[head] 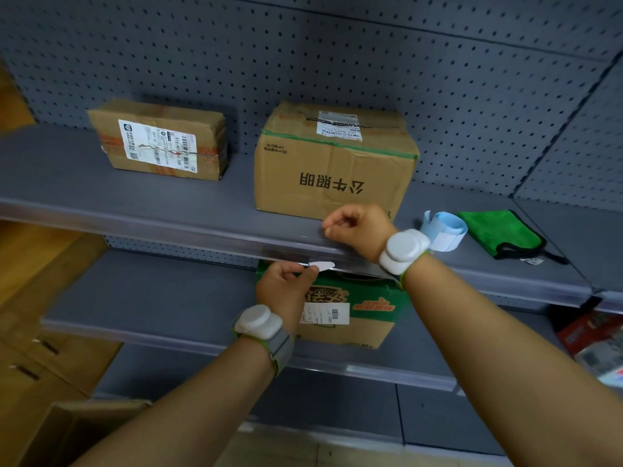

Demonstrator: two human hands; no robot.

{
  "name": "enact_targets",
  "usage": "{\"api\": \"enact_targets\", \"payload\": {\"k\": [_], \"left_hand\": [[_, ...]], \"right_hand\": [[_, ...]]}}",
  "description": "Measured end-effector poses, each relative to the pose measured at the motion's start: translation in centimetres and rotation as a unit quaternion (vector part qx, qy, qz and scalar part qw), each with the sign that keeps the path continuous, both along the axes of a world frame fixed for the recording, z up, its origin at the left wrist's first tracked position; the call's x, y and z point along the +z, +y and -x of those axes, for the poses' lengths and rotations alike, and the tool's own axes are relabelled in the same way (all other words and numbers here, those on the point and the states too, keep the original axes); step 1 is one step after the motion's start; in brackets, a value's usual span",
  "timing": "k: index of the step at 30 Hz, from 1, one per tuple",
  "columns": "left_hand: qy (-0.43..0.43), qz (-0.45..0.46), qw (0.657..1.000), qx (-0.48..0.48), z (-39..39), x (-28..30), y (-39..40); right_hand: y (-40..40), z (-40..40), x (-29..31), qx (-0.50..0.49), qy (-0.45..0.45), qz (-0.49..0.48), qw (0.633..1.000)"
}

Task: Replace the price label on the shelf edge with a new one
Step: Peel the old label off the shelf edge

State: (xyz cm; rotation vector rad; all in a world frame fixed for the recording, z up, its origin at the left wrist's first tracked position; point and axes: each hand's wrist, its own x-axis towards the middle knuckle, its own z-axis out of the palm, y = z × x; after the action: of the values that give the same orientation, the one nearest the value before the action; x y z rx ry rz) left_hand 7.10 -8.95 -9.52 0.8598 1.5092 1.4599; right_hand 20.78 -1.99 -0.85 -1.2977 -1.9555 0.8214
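A clear plastic label strip runs along the front edge of the grey upper shelf. My left hand is just under that edge, pinching a small white label whose free end points right, at the strip's lower lip. My right hand rests on top of the shelf edge directly above, fingers curled against the strip; I cannot see anything in it. A curled roll of blue and white labels lies on the shelf just right of my right wrist.
On the upper shelf stand a flat taped carton and a larger brown carton. A green cloth lies at the right. A green and brown box sits on the lower shelf. Pegboard backs the shelving.
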Motion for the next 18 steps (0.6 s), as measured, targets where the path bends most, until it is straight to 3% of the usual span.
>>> {"api": "enact_targets", "payload": {"k": [4, 6, 10, 13, 18], "left_hand": [[0.060, -0.041, 0.997, -0.017, 0.5, 0.1, 0.2], [0.071, -0.053, 0.996, -0.025, 0.4, 0.2, 0.3], [0.078, -0.045, 0.995, -0.044, 0.2, 0.0, 0.2], [0.092, -0.047, 0.994, -0.039, 0.2, -0.2, 0.2], [0.071, -0.051, 0.995, -0.040, 0.5, -0.7, 0.3]], "right_hand": [[-3.3, -0.4, 0.2, -0.080, 0.161, 0.039, 0.983], [-5.1, -0.2, -0.2, -0.090, 0.171, 0.100, 0.976], [-7.3, 0.3, -2.5, -0.141, 0.101, 0.190, 0.966], [-7.5, 1.0, -4.0, -0.184, 0.155, 0.246, 0.939], [-7.6, 2.9, -4.3, -0.167, 0.266, 0.288, 0.904]]}}
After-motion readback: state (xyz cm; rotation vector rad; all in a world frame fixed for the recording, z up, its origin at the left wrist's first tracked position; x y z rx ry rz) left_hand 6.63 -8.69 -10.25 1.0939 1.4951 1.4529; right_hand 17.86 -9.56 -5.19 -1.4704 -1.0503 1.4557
